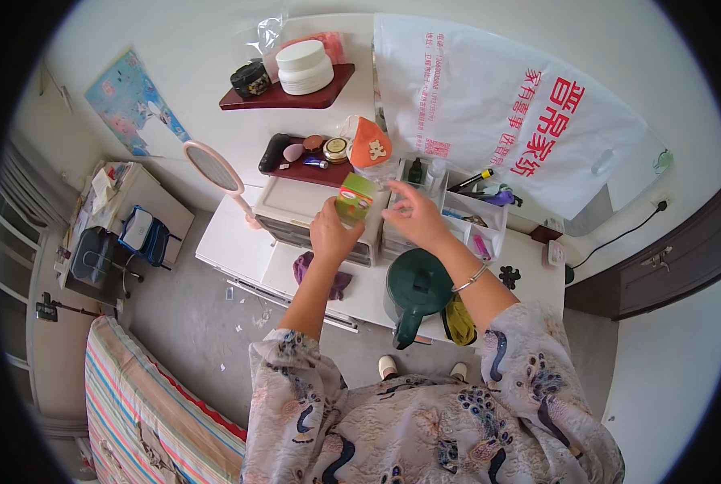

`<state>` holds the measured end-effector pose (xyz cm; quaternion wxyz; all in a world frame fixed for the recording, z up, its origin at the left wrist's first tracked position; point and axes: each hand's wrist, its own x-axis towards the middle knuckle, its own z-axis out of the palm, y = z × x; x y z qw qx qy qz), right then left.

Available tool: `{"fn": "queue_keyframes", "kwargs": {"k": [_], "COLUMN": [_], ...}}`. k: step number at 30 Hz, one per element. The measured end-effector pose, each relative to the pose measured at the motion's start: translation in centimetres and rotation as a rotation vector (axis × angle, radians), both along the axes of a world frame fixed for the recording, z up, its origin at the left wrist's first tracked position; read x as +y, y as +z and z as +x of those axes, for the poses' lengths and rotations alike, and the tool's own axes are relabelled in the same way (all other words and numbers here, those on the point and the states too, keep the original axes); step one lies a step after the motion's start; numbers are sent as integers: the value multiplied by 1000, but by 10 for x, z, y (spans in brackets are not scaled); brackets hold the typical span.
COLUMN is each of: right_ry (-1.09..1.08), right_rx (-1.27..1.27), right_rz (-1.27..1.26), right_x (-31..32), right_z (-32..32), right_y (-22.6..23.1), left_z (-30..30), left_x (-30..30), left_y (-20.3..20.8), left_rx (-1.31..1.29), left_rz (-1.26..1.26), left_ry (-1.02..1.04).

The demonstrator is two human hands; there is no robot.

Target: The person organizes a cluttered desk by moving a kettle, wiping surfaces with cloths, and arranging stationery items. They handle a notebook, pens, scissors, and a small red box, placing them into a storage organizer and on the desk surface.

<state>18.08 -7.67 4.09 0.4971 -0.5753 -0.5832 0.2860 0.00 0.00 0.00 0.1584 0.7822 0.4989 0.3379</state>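
A small green and yellow box (355, 196) is gripped in my left hand (335, 232), over the front part of a cream drawer unit (296, 196). Just to its right, my right hand (418, 219) is raised with thumb and forefinger apart and curved; nothing plainly shows between them. A bracelet circles that wrist. Close beyond the right hand stands a white organizer (497, 218) with small bottles, pens and a pink item in its compartments. Below the right hand sits a dark green kettle (418, 284), its handle toward me.
A pink-framed mirror (215, 168) stands left of the drawer unit. Dark red wall shelves (328, 97) carry jars and cosmetics. A purple cloth (328, 278) and a yellow-green cloth (459, 323) lie near the white cabinet's front edge. A striped bed (146, 395) is at lower left.
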Motion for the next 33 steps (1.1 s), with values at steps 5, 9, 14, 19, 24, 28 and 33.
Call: {"fn": "queue_keyframes", "kwargs": {"k": [5, 9, 14, 19, 24, 28, 33], "right_ry": [-157, -251, -440, -707, -1026, -1117, -1028], "right_rx": [19, 98, 190, 411, 298, -28, -282], "right_rz": [-63, -44, -57, -158, -210, -216, -317], "right_x": [-33, -78, -165, -245, -303, -292, -252], "right_z": [57, 102, 164, 212, 311, 376, 391], "right_y": [-5, -32, -80, -121, -208, -247, -217], "left_z": [22, 35, 48, 3, -41, -52, 13], "left_x": [23, 27, 40, 53, 55, 23, -62], "left_y": [-15, -35, -65, -80, -76, -43, 26], "left_rx": [-128, -56, -96, -245, -260, -519, -673], "left_rz": [-98, 67, 77, 14, -73, -154, -123], "left_ry": [11, -7, -18, -64, 73, 161, 80]}}
